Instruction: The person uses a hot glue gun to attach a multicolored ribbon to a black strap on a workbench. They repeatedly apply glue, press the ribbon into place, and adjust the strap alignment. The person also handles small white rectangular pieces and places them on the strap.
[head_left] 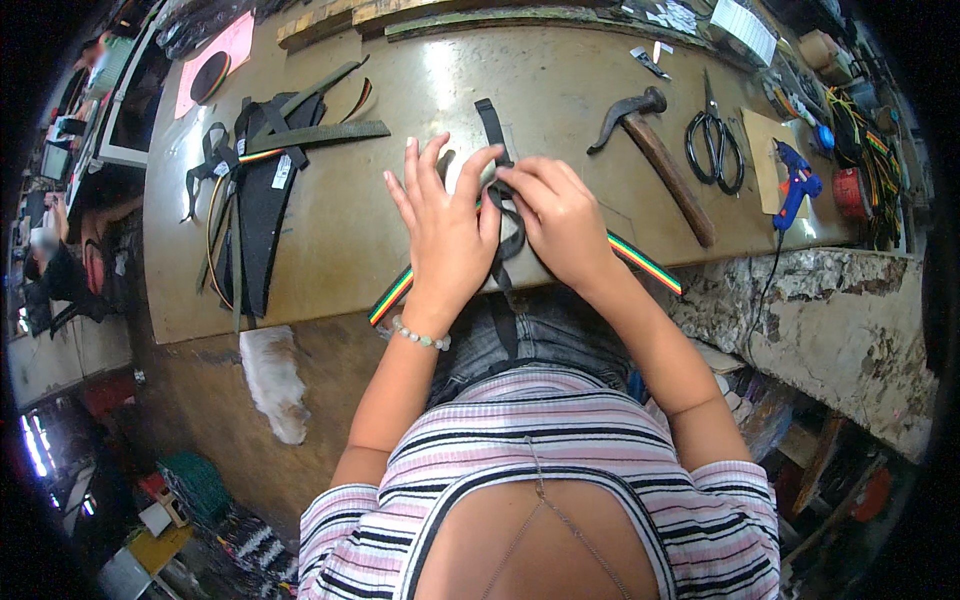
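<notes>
My left hand (pixel 445 235) and right hand (pixel 562 225) meet near the front edge of the table, over a narrow black strap (pixel 488 118). Thumb and index finger of the left hand close on the strap, while its other fingers stretch upward. Pinched fingertips of my right hand grip the strap where it loops. One end of it points away from me and another hangs over the table edge. Beneath both hands runs a strap striped black, green, yellow and red (pixel 645 263), its ends showing at either side. My fingers hide the spot where the straps meet.
A hammer (pixel 672 178), black-handled scissors (pixel 712 145) and a blue glue gun (pixel 796 186) with a hanging cord lie right. Black and olive pieces with straps (pixel 262 200) lie left, near a dark strap roll (pixel 210 77). Wooden bars (pixel 480 25) line the far edge.
</notes>
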